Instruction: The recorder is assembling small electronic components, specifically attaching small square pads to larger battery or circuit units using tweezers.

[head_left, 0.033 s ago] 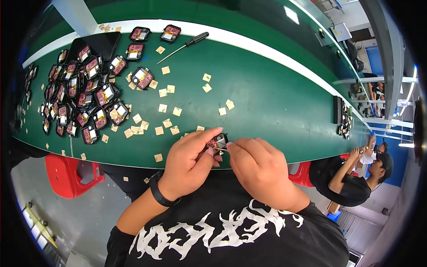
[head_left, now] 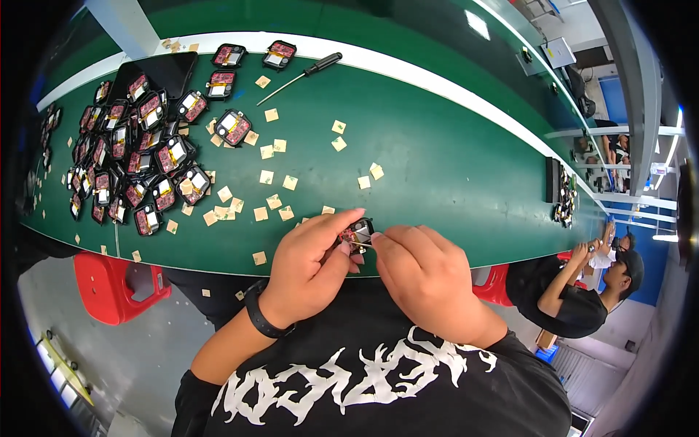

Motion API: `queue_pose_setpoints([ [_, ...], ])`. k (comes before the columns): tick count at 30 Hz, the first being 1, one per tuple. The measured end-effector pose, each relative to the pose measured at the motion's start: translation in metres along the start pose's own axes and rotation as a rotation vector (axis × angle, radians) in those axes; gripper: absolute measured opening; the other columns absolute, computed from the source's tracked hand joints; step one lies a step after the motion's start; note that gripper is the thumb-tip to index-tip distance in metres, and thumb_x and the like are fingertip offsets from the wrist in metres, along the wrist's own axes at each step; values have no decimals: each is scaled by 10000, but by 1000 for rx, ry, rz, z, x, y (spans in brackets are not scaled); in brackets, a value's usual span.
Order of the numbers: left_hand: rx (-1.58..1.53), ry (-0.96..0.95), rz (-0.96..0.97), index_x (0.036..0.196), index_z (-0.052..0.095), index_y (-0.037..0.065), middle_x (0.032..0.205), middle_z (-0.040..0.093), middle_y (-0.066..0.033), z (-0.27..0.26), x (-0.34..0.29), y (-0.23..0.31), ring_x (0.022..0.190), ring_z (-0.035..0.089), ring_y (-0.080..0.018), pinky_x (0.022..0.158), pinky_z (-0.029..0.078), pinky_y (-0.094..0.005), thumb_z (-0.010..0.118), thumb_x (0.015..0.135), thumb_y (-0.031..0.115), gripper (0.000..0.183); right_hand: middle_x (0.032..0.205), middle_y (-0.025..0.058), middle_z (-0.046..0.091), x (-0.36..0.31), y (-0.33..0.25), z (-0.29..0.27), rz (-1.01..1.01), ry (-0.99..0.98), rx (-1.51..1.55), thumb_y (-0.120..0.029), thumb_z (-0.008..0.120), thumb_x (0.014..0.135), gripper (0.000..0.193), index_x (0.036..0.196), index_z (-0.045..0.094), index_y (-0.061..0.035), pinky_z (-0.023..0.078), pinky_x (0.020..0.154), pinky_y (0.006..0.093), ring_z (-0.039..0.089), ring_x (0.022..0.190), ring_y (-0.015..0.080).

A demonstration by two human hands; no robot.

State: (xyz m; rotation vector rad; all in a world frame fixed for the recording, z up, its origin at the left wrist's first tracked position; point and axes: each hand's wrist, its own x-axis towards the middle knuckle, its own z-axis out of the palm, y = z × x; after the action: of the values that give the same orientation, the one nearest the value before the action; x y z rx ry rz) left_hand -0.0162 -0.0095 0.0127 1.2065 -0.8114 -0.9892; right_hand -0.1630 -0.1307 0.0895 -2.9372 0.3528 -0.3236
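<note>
Close to the table's front edge, my left hand (head_left: 309, 258) is closed around a small black device housing with a red circuit board (head_left: 359, 231). Its thumb and fingers grip the housing from the left and cover part of it. From the other side, my right hand (head_left: 422, 266) pinches a thin metal tool (head_left: 362, 244), whose shaft lies across the board toward my left thumb. The rest of that tool is hidden inside the right hand, so its exact kind does not show.
Many similar open housings (head_left: 173, 154) are heaped on the green table (head_left: 437, 175) at the left, beside a black tray (head_left: 182, 73). Small beige square pieces (head_left: 267, 177) lie scattered about. A screwdriver (head_left: 320, 64) rests at the back. A red stool (head_left: 102, 288) stands left; another person (head_left: 575, 284) sits right.
</note>
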Motion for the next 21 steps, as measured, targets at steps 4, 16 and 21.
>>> queue_pose_setpoints([
  [4,21,-5,43,1356,611,-39,1051,683,-135,0,0,-3,777,732,-164,715,570,-287,506,956,-93,416,979,96,653,1,-1,-2,3,-5,4,-47,708,755,295,1042,677,14,534,579,326,643,733,218],
  [16,47,-22,31,1365,602,-47,1058,680,-139,-1,1,1,791,735,-166,717,582,-282,498,975,-77,405,982,97,664,0,-2,2,37,3,28,-53,707,756,291,1038,688,17,544,595,324,643,727,219],
  [21,-17,-7,-4,1378,595,-50,1096,660,-147,1,0,-1,827,740,-167,747,604,-285,490,990,-74,402,972,97,668,0,-5,4,55,29,20,-50,708,741,307,1041,694,13,554,609,324,647,723,222],
])
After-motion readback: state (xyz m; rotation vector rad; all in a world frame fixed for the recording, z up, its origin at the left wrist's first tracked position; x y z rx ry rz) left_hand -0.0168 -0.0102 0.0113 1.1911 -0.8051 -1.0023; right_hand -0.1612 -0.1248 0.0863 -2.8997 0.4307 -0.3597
